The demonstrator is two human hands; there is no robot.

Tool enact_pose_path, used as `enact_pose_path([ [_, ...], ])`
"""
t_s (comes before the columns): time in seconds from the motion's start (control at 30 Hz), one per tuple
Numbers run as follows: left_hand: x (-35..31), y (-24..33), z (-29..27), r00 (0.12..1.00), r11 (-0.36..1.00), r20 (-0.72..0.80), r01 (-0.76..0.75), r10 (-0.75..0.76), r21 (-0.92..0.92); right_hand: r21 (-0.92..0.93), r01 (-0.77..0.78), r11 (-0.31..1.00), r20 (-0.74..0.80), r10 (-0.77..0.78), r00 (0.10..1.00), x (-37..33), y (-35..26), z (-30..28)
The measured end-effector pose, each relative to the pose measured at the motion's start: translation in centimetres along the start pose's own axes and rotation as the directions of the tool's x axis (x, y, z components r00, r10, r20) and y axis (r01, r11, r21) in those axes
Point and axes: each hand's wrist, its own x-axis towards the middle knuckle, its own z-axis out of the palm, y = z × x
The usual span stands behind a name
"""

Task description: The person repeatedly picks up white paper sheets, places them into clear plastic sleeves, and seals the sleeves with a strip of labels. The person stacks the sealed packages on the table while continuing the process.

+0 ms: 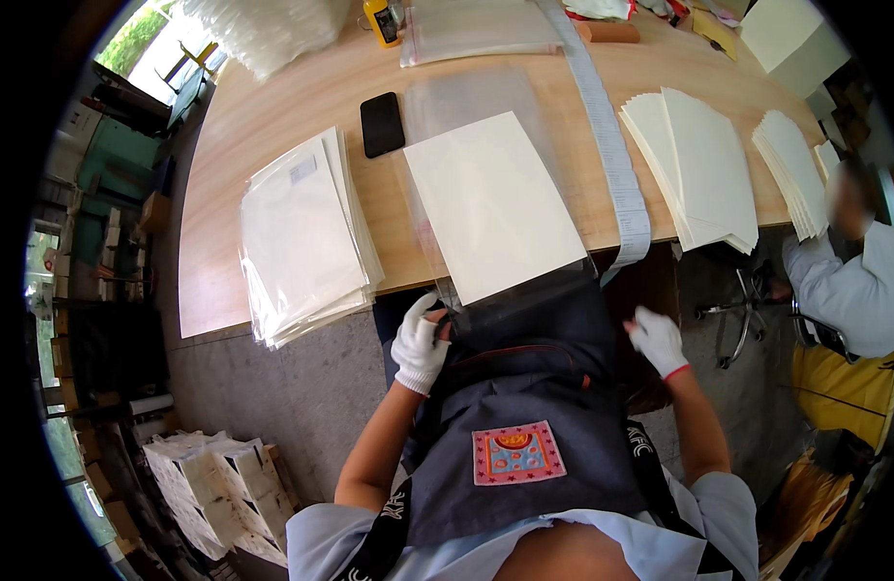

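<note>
A cream-white sheet of card [495, 208] lies slanted at the table's near edge, over or inside a clear plastic bag [539, 293] whose near end hangs past the edge above my apron. My left hand [421, 347], in a white glove with bare fingertips, is closed in a pinch at the bag's near left corner. Apart from the bag, to its right, my right hand [657, 341] is in a similar glove with its fingers curled in; whatever it may hold is too small to see. More clear bags [427, 97] lie flat beyond the card.
Left stands a stack of bagged cards [306, 237] overhanging the edge, near a black phone [381, 125]. A long label strip [611, 155] runs down the table. Card stacks [694, 169] lie right. A person [848, 276] sits far right; bundled boxes [219, 489] stand on the floor.
</note>
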Motion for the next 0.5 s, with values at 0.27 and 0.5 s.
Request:
enact_pose_path([
  [0.27,2.1,0.2,1.5,0.992,0.989,0.051,-0.106,0.112,-0.105,-0.1,0.544,0.833,-0.408,-0.533,0.741,9.3,-10.7,-4.4],
  [0.5,0.5,-0.3,5.1,0.721,0.456,0.13,0.556,-0.681,-0.694,-0.106,0.278,0.955,-0.542,-0.29,0.789,11.0,-12.5,-1.9],
])
